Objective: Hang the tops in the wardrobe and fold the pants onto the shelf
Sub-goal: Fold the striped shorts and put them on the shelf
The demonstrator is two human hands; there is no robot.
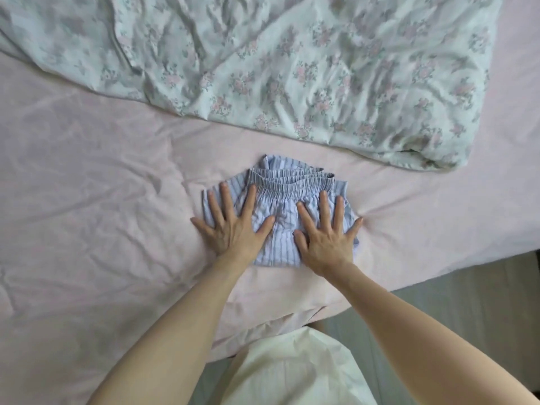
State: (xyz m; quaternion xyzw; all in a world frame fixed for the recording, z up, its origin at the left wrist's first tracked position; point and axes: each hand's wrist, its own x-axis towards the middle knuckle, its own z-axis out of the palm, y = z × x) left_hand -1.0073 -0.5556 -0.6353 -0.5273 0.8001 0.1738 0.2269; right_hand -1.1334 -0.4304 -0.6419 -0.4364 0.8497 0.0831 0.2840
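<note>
Pants [280, 206] of pale blue striped cloth lay folded into a compact bundle on the pink bedsheet [102, 185], near the edge of the bed closest to the person. The gathered elastic waistband [289, 182] faced away from the person, doubled over in several layers along the far side of the bundle, while the near edge of the fold lay flat and straight.

Both hands pressed down on the bundle with fingers straight and spread wide, gripping nothing. The left hand [233, 229] covered the left part of the pants, its little finger and the outer side of the palm reaching past the cloth onto the sheet. The right hand [327, 238] covered the right part, its little finger stretched out to the right edge of the bundle. The two thumbs pointed toward each other across a strip of striped cloth that showed between the hands.

Beyond the pants, a white duvet [292, 68] printed with small pink and grey flowers lay rumpled over the far part of the bed, its corner hanging toward the right. A grey floor [467, 302] showed at the lower right, beside the bed, and the person's white garment [292, 372] filled the bottom middle between the bare forearms
</note>
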